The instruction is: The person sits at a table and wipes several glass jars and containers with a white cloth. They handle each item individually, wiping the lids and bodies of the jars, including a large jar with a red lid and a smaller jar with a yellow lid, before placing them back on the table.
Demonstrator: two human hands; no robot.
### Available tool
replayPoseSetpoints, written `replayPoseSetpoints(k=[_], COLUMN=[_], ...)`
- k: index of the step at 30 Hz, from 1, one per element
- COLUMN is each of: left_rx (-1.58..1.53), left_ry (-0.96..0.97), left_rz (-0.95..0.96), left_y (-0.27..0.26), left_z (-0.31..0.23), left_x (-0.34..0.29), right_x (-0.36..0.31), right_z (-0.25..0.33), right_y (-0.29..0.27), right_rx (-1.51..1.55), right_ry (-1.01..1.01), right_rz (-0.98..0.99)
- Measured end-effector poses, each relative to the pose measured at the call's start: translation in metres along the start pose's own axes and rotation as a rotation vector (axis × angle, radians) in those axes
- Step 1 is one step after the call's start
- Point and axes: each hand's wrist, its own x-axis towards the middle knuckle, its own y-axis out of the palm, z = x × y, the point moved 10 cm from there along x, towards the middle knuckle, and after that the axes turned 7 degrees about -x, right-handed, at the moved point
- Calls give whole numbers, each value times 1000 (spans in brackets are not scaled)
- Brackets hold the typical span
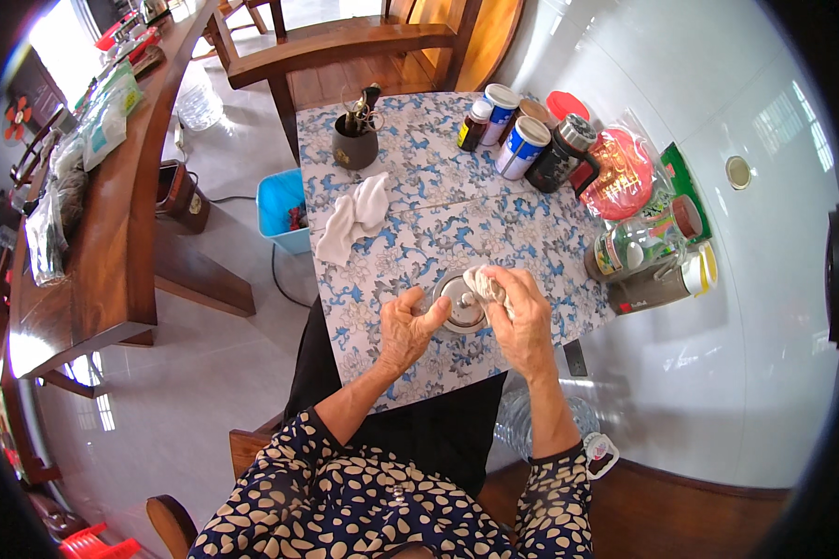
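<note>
A round metal lid with a small knob lies near the front edge of the blue-and-white floral table. My left hand rests on the lid's left rim, steadying it with thumb and fingers. My right hand is closed on a crumpled white cloth that presses on the lid's upper right edge.
A second white cloth lies mid-table. A dark cup of utensils stands at the back. Several jars, tins and a black flask crowd the right side by a red bag. A blue bin sits on the floor to the left.
</note>
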Motion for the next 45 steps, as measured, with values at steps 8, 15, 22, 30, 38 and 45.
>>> replayPoseSetpoints(k=[8, 15, 22, 30, 38, 45], left_rx=[-96, -78, -161, -57, 59, -211], left_ry=[-1, 15, -46, 0, 169, 73], left_rz=[-57, 24, 286, 509, -130, 35], left_y=[1, 3, 17, 24, -29, 24], left_z=[0, 1, 1, 0, -37, -21], left_x=[-4, 3, 24, 48, 10, -9], right_x=[-35, -40, -12, 3, 0, -5], right_z=[19, 20, -1, 10, 11, 9], right_y=[-5, -8, -11, -2, -3, -2], right_rx=[-155, -35, -66, -185, -242, -120], right_ry=[-13, -53, -45, -193, -133, -26], right_rz=[-98, 36, -29, 47, 33, 47])
